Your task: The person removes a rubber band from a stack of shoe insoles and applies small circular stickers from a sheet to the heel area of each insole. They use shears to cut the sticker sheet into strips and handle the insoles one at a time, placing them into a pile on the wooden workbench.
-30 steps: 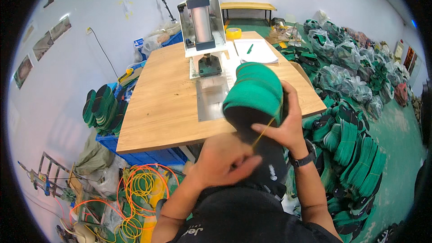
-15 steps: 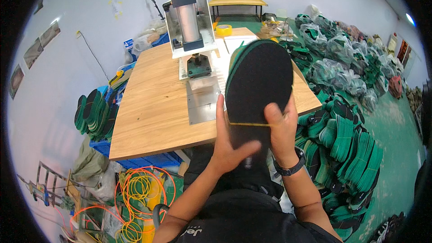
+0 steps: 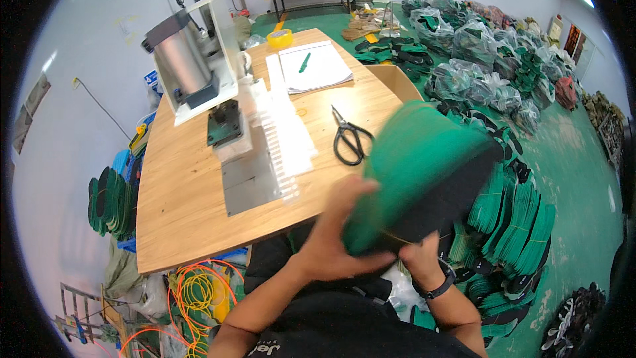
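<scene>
A thick bundle of green and black insoles (image 3: 424, 172), bound by a thin yellow band, is held in front of me just off the table's near right corner. My left hand (image 3: 331, 238) grips its lower left end. My right hand (image 3: 424, 258), with a dark wristband, holds it from underneath, mostly hidden by the bundle. The bundle is blurred by motion.
The wooden table (image 3: 185, 192) carries a press machine with a metal cylinder (image 3: 185, 59), a white comb-like rack (image 3: 285, 139), black scissors (image 3: 348, 139) and papers with a green pen (image 3: 311, 66). Piles of green insoles (image 3: 517, 219) and bagged stock (image 3: 477, 46) fill the floor at right.
The bundle has swung from upright, showing its black face, down to the right with its green side up. Both hands kept hold of it, and my view shifted, revealing the tabletop.
</scene>
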Demonstrator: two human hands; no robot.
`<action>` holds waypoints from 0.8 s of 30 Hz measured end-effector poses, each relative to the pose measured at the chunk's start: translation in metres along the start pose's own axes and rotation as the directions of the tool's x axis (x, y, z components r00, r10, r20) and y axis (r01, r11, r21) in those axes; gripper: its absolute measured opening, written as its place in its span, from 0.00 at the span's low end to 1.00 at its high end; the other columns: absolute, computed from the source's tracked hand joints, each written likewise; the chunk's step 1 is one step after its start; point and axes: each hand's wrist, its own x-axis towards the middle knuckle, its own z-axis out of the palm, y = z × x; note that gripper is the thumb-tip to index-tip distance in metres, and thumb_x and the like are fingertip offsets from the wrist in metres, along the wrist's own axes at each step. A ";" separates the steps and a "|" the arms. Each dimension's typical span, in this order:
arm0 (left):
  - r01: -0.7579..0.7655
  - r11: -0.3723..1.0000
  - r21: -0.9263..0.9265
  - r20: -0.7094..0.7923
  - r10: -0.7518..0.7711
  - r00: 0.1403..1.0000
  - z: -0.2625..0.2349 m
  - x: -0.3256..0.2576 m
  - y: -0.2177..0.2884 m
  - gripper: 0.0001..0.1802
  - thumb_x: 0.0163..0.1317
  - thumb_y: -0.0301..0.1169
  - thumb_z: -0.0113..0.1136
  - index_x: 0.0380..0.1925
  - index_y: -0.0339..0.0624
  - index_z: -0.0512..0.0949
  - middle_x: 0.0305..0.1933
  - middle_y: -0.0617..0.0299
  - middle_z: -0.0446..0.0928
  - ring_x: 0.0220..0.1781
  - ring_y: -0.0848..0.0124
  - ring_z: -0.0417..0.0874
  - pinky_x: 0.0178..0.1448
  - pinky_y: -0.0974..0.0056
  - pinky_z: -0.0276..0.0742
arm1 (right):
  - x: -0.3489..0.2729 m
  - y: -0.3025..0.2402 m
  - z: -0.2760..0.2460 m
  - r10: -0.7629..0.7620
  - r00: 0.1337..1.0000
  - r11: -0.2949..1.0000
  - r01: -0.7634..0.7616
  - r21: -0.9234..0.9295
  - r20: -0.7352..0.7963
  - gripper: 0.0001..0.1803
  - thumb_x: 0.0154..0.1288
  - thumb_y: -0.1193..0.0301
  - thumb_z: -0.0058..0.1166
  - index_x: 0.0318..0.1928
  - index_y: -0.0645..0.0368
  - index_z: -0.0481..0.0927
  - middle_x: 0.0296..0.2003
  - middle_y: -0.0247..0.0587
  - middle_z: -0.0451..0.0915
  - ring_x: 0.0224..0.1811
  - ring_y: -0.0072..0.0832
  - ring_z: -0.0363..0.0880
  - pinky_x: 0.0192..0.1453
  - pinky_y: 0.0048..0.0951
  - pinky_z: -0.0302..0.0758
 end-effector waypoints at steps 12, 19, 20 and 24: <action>-0.128 0.979 0.158 0.296 0.077 0.952 0.018 0.072 -0.050 0.12 0.58 0.40 0.67 0.25 0.45 0.77 0.20 0.58 0.72 0.24 0.59 0.75 0.29 0.56 0.69 | -0.029 -0.008 -0.158 -0.506 0.743 0.856 0.371 -0.361 -0.438 0.33 0.69 0.50 0.41 0.61 0.65 0.70 0.59 0.53 0.73 0.59 0.43 0.74 0.60 0.52 0.73; 0.138 0.903 0.407 -0.015 -0.144 0.989 -0.057 0.050 -0.033 0.04 0.59 0.28 0.63 0.33 0.40 0.82 0.25 0.57 0.80 0.23 0.61 0.80 0.30 0.61 0.75 | 0.334 -0.082 -0.202 -0.866 0.449 0.281 0.077 -0.956 -0.219 0.58 0.51 0.38 0.56 0.67 0.72 0.50 0.65 0.72 0.50 0.68 0.59 0.49 0.67 0.58 0.53; 0.129 0.899 0.419 -0.059 -0.115 0.992 -0.064 0.051 -0.032 0.05 0.59 0.27 0.62 0.34 0.40 0.82 0.25 0.57 0.80 0.24 0.61 0.81 0.31 0.62 0.76 | 0.400 -0.117 -0.218 -0.886 0.404 0.262 0.033 -0.965 -0.227 0.67 0.47 0.33 0.59 0.69 0.73 0.45 0.67 0.77 0.44 0.71 0.64 0.42 0.70 0.61 0.47; 0.021 0.875 0.483 -0.140 0.054 0.989 -0.144 0.002 -0.022 0.07 0.51 0.16 0.50 0.23 0.36 0.76 0.26 0.55 0.80 0.32 0.60 0.83 0.37 0.63 0.78 | 0.508 -0.230 -0.267 -0.986 0.142 0.053 -0.218 -0.975 -0.085 0.64 0.48 0.33 0.59 0.69 0.70 0.50 0.68 0.69 0.50 0.71 0.56 0.47 0.67 0.58 0.55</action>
